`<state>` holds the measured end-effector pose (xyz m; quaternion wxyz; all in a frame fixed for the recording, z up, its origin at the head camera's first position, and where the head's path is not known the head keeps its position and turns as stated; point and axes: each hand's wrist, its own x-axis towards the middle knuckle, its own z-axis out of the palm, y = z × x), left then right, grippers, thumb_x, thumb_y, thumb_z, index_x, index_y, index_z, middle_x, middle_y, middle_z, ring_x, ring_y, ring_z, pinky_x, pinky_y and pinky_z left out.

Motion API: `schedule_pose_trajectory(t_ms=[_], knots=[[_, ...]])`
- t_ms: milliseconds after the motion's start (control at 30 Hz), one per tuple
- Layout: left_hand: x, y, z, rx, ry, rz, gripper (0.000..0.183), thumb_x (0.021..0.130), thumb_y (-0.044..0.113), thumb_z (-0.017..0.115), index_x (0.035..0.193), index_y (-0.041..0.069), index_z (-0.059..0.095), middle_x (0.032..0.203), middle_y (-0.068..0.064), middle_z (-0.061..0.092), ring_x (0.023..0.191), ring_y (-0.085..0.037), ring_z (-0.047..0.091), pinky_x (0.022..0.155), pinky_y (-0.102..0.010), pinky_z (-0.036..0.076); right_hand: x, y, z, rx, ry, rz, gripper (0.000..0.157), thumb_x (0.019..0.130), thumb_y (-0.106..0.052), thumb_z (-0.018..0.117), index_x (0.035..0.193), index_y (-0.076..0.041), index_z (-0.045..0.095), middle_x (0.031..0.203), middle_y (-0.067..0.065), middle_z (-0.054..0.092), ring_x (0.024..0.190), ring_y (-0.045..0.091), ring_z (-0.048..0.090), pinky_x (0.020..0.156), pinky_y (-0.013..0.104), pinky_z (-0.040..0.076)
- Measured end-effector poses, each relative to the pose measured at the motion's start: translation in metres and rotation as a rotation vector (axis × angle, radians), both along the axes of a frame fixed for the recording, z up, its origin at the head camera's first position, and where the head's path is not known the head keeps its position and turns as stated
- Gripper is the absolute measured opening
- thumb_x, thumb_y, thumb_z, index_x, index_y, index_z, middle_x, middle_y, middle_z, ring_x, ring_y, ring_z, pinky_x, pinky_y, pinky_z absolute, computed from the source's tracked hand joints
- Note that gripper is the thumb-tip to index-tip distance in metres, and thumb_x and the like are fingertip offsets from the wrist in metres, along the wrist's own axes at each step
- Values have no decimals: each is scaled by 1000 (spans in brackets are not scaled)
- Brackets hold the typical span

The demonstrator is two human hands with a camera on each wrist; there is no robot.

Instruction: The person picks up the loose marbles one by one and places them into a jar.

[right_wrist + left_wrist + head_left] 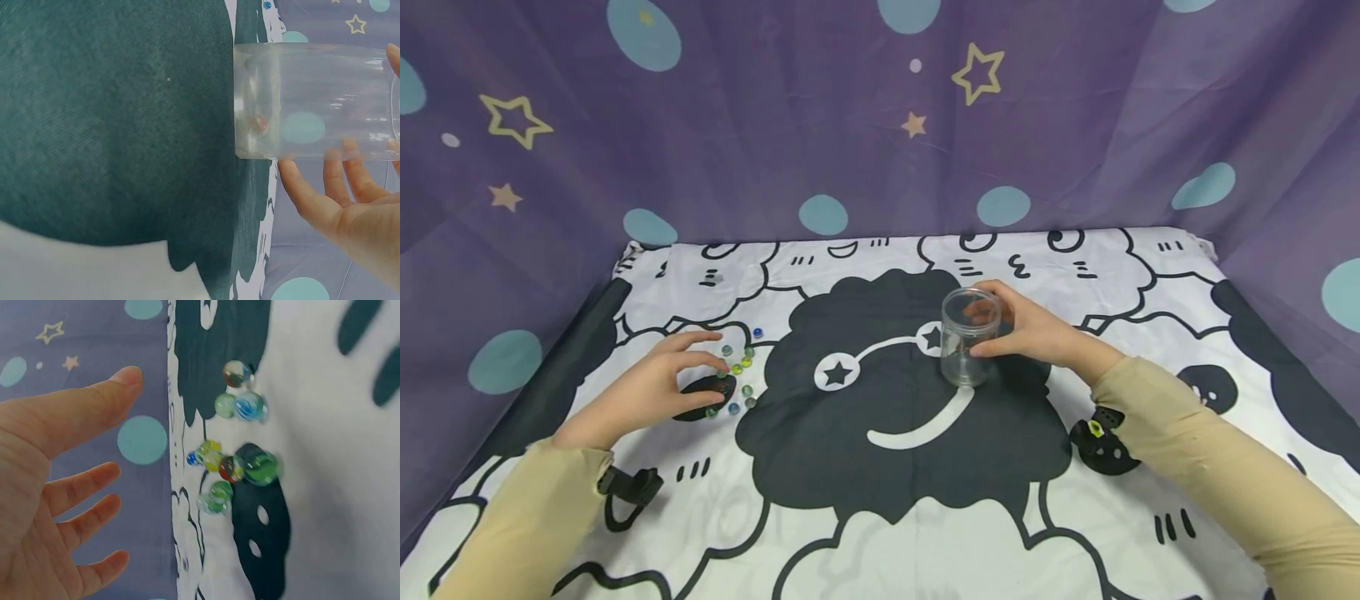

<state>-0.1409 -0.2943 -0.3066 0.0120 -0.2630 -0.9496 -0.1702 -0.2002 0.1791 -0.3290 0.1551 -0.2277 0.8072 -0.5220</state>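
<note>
Glass marbles [737, 369] in green, yellow, blue and reddish tones lie loose on the patterned cloth at the left. Over their near side hovers my left hand [662, 379], its fingers spread and relaxed; in the left wrist view this left hand [44, 487] has nothing between thumb and fingers. A clear plastic jar [958, 362] stands upright and lidless on the cloth's dark patch. My right hand [1033, 329] grips it from the right, thumb in front and fingers behind. Low inside the jar, the right wrist view shows a small reddish spot, seemingly a marble [261, 124].
The tabletop cloth [887, 550] bears black and white cartoon shapes. A purple curtain [850, 108] with stars and dots hangs behind it and along both sides. One blue marble [757, 332] lies a little apart, behind the others.
</note>
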Motion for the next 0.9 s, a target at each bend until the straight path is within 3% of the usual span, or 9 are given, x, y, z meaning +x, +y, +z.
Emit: schedule_pose_trajectory(t_ms=[233,367,567,900], knots=[[5,-11,-11,-16,47,34,29,67,14,85,92,14,72,130,-23,48,118,-47,39,90,-62,33,0,0,-1,-5,-10,-6,75,78,-5,75,140,-10,32,133,21,48,128,38,43,100,55,39],[8,-16,-17,1,71,25,28,65,14,86,90,15,72,129,-24,48,117,-48,38,90,-63,30,0,-1,-1,-19,-8,2,75,78,-4,75,139,-9,33,133,21,48,128,39,43,100,54,40],[9,-21,-31,-13,165,-21,30,61,13,87,86,16,72,124,-26,51,115,-49,39,90,-62,27,0,-1,-3,-20,-6,6,75,78,-5,76,140,-10,33,132,20,49,127,38,44,99,54,40],[8,-18,-35,-48,125,6,27,63,14,86,86,16,72,126,-29,49,114,-51,39,91,-64,26,1,0,-1,-6,-3,1,76,78,-6,76,140,-10,33,133,20,49,128,38,43,100,55,38]])
